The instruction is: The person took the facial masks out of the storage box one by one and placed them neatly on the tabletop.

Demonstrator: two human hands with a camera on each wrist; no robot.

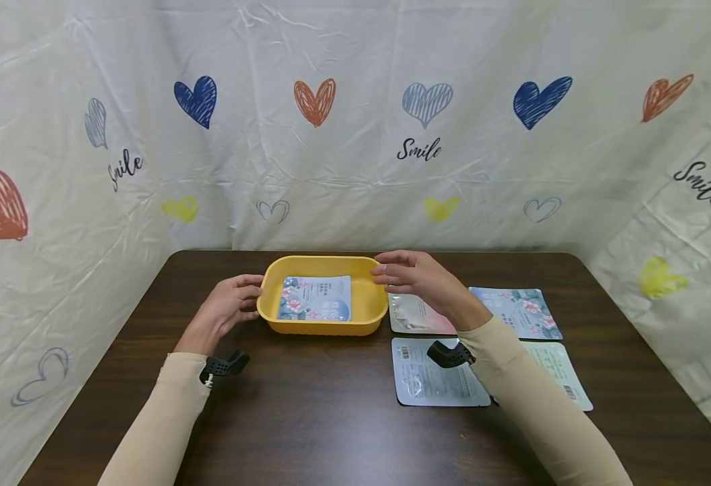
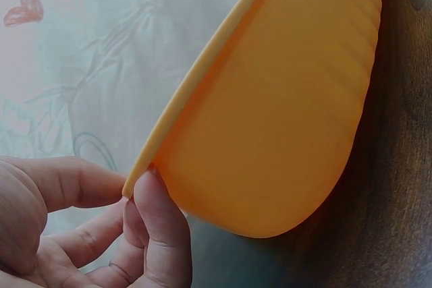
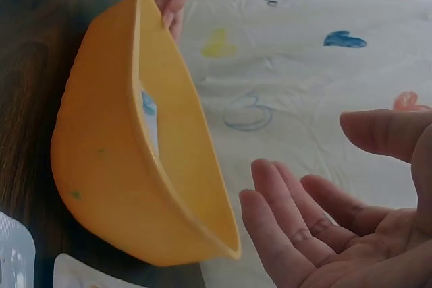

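Observation:
A yellow plastic basin (image 1: 322,328) stands toward the back of the table, holding one blue flowered face mask packet (image 1: 315,298). At its left end my left hand (image 1: 229,305) pinches the rim; the left wrist view has a fingertip curled just under that rim. Near the opposite end, my right hand (image 1: 419,278) hovers with its fingers extended and holds nothing. From the right wrist, those fingers appear apart from the basin wall. Below and beside the right arm lie a pink-and-white packet (image 1: 417,314) and a pale blue-grey packet (image 1: 434,381), partly covered by it.
Another blue flowered packet (image 1: 528,312) and a pale green packet (image 1: 558,368) lie farther right on the dark wooden table (image 1: 307,418). A white curtain (image 1: 355,169) printed with hearts hangs behind and along both sides.

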